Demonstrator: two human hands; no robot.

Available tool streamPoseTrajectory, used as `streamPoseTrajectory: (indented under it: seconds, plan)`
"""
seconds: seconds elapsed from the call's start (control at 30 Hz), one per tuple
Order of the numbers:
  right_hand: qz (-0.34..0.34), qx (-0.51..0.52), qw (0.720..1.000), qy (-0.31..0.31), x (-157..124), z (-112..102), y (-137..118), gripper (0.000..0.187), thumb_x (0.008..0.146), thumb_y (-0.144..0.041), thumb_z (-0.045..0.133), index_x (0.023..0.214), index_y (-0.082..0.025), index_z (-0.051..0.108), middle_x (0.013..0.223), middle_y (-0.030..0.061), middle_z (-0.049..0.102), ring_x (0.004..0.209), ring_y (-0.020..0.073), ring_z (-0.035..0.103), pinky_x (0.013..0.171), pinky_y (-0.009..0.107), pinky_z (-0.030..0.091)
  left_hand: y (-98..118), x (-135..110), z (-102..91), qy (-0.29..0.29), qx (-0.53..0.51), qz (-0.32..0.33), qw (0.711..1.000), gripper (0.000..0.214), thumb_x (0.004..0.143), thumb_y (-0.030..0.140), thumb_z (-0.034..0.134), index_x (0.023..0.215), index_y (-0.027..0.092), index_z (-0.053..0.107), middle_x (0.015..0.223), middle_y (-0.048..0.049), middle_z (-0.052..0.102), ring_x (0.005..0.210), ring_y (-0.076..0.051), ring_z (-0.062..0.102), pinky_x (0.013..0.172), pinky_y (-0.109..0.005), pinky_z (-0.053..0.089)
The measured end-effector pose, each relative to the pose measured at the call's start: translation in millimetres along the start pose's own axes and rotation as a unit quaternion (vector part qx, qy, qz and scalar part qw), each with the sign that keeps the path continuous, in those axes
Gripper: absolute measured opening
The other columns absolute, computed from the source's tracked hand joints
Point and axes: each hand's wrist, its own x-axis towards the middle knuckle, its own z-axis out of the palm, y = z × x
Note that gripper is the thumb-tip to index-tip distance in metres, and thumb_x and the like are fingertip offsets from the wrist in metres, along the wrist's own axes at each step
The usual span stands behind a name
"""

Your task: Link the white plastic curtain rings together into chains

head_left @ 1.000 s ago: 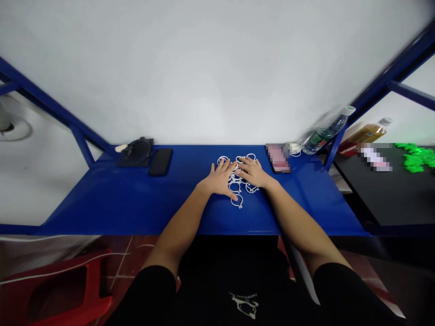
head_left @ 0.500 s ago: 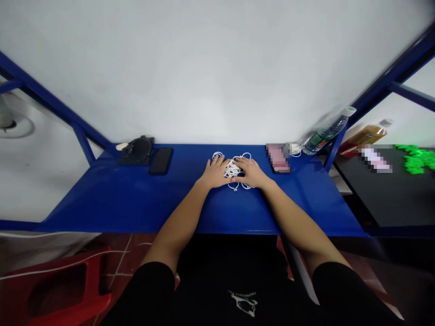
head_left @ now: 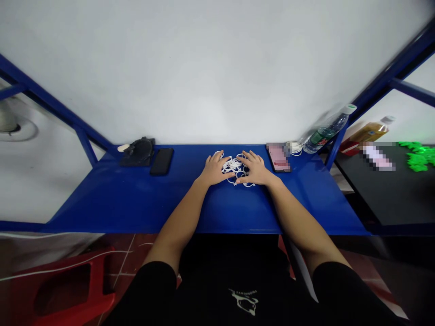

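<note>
A heap of several white plastic rings [head_left: 234,168] lies on the blue table [head_left: 136,199] near its back edge. My left hand [head_left: 213,169] rests on the table against the heap's left side, fingers spread and curved round it. On the heap's right side, my right hand [head_left: 255,169] lies the same way, fingers spread. Both thumbs point inward under the heap. Neither hand lifts a ring.
A black phone [head_left: 161,161] and a dark pouch [head_left: 137,151] lie at the back left. A pink phone [head_left: 279,157], a white cable coil [head_left: 294,147] and a tilted water bottle [head_left: 325,129] are at the back right. A red stool [head_left: 68,294] stands below left.
The rings were spread out under flat hands; both hands have slid forward and together, gathering the rings into a tight heap between them.
</note>
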Motion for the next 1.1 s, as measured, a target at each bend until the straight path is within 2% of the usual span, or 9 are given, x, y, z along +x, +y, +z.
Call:
streamPoseTrajectory:
  seconds: [0.07,0.17,0.37,0.57,0.83,1.1]
  plan:
    - [0.012,-0.008,0.999,-0.034,0.0,3.9,0.6,0.118,0.066,-0.088,0.077,0.165,-0.034,0.040,0.175,0.0139,0.027,0.161,0.0502,0.015,0.124,0.076,0.011,-0.5,-1.0,0.4,-0.025,0.002,-0.007,1.000,0.093,0.085,0.072,0.072,0.161,0.029,0.044,0.176,-0.0139,0.024,0.162,-0.042,0.021,0.129,-0.065,0.018]
    - [0.014,-0.010,0.999,-0.043,3.7,9.7,-1.0,0.112,0.073,-0.087,0.072,0.165,-0.031,0.040,0.172,0.0159,0.033,0.161,0.0468,0.018,0.125,0.074,0.012,0.5,-1.0,1.7,-0.052,0.013,-0.013,0.998,0.101,0.082,0.075,0.072,0.164,0.026,0.039,0.177,-0.0156,0.019,0.163,-0.044,0.015,0.129,-0.067,0.015]
    - [0.004,0.001,1.000,-0.024,11.6,12.1,-6.0,0.098,0.082,-0.084,0.066,0.159,-0.026,0.049,0.164,0.0173,0.046,0.159,0.0421,0.028,0.126,0.071,0.019,2.9,2.4,2.2,-0.066,0.022,-0.008,0.998,0.087,0.091,0.069,0.065,0.163,0.025,0.042,0.175,-0.0133,0.025,0.162,-0.042,0.020,0.129,-0.065,0.019]
    - [-0.005,0.020,1.000,0.000,16.8,16.7,-6.5,0.091,0.085,-0.080,0.065,0.158,-0.027,0.050,0.161,0.0161,0.052,0.156,0.0432,0.034,0.123,0.074,0.020,2.8,3.4,3.4,-0.047,0.015,0.010,0.999,0.084,0.093,0.062,0.064,0.164,0.024,0.040,0.173,-0.0114,0.033,0.161,-0.037,0.025,0.131,-0.063,0.020]
    - [-0.012,0.033,0.999,0.041,19.9,23.4,-3.8,0.092,0.090,-0.079,0.058,0.160,-0.019,0.046,0.158,0.0189,0.054,0.154,0.0425,0.039,0.124,0.069,0.025,4.3,3.3,7.6,-0.006,0.009,-0.002,1.000,0.085,0.091,0.062,0.068,0.162,0.023,0.042,0.174,-0.0136,0.028,0.160,-0.035,0.030,0.130,-0.058,0.024]
    - [-0.035,0.032,0.994,0.095,15.3,20.5,-9.0,0.083,0.096,-0.075,0.049,0.154,-0.017,0.053,0.152,0.0176,0.060,0.148,0.0387,0.047,0.125,0.058,0.029,7.9,-0.2,5.6,0.021,0.005,-0.005,1.000,0.086,0.089,0.067,0.068,0.159,0.023,0.046,0.173,-0.0144,0.031,0.159,-0.035,0.030,0.130,-0.059,0.020]
